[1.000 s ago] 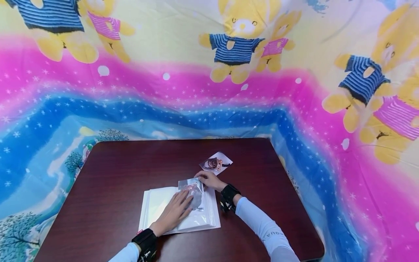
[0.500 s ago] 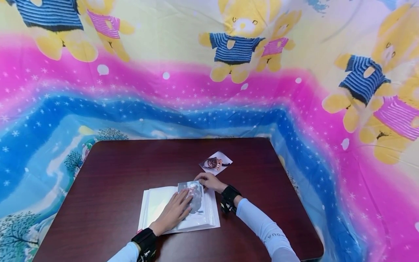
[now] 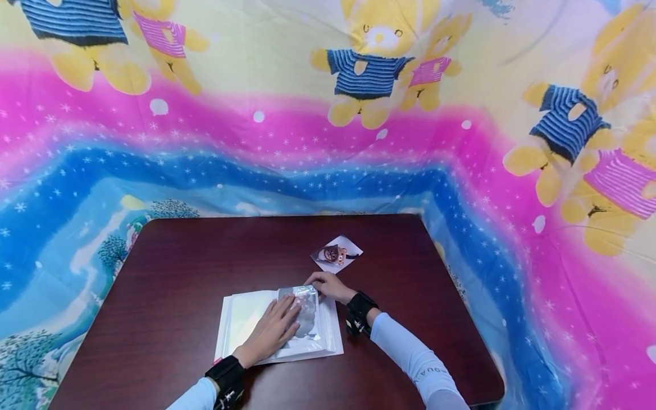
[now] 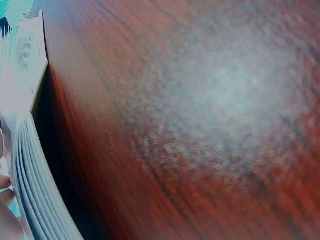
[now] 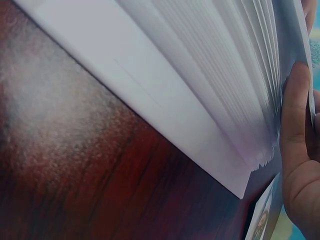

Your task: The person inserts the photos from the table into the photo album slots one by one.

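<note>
A white photo album (image 3: 241,313) lies open on the table, its pages in clear sleeves. On its right page is a photo (image 3: 306,313) with a grey shape, its lower part under shiny clear film. My left hand (image 3: 271,330) lies flat over the photo's left side and the page, fingers spread. At the photo's top right corner, my right hand (image 3: 332,286) pinches the edge; the right wrist view has the thumb (image 5: 296,110) against one side of the sheet and fingers behind it. The left wrist view catches mostly the album's stacked page edges (image 4: 42,185).
A second photo (image 3: 335,254) with a brown cartoon figure lies askew behind the album, close to my right hand. The dark wooden table (image 3: 179,256) has rounded corners. A patterned cloth (image 3: 287,188) with bears hangs round its far sides.
The photo has slid toward me, its top edge now lower on the page. My right hand has come down slightly with it; the left hand has stayed nearly still.
</note>
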Demonstrator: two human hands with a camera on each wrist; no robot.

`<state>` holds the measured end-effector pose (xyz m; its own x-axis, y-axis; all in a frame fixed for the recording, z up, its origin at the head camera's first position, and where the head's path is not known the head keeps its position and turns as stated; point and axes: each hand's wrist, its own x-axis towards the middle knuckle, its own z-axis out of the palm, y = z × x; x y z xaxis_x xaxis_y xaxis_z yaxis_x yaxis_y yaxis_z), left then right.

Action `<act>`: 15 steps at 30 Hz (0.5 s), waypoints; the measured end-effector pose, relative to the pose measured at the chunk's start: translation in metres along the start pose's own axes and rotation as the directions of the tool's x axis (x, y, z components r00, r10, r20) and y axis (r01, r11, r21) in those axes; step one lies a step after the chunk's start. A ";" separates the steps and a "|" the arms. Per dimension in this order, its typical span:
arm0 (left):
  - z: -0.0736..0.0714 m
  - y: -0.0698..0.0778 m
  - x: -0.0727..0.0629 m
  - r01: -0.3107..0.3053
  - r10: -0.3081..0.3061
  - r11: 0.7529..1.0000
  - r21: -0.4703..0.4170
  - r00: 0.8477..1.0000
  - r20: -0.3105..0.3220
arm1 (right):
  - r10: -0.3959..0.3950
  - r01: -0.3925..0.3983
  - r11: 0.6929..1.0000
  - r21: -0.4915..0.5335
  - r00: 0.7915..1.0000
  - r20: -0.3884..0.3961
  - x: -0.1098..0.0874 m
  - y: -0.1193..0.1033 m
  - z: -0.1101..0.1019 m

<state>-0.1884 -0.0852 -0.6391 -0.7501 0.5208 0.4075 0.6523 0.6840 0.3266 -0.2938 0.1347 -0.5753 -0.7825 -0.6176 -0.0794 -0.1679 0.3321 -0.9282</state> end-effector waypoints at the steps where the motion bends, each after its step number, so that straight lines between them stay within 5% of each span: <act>1: 0.000 0.000 0.000 -0.002 0.002 1.000 -0.001 1.000 -0.006 | -0.006 0.006 1.000 0.007 1.000 -0.001 0.000 0.000 0.000; 4: -0.001 -0.002 0.000 -0.001 0.001 1.000 -0.011 1.000 -0.026 | -0.003 0.004 0.999 0.032 1.000 -0.014 0.005 0.014 0.003; 10: -0.013 -0.005 0.009 0.007 -0.016 0.999 -0.054 0.986 -0.164 | 0.016 -0.009 0.994 0.111 0.998 -0.063 0.007 0.023 0.012; 15: -0.034 -0.005 0.014 0.188 -0.214 0.963 -0.195 0.970 -0.119 | 0.026 -0.007 0.967 0.254 0.997 -0.073 0.002 0.007 0.023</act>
<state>-0.1985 -0.0983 -0.6058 -0.8538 0.2984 0.4266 0.5080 0.6568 0.5573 -0.2829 0.1199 -0.5905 -0.8281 -0.5553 -0.0767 -0.0047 0.1438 -0.9896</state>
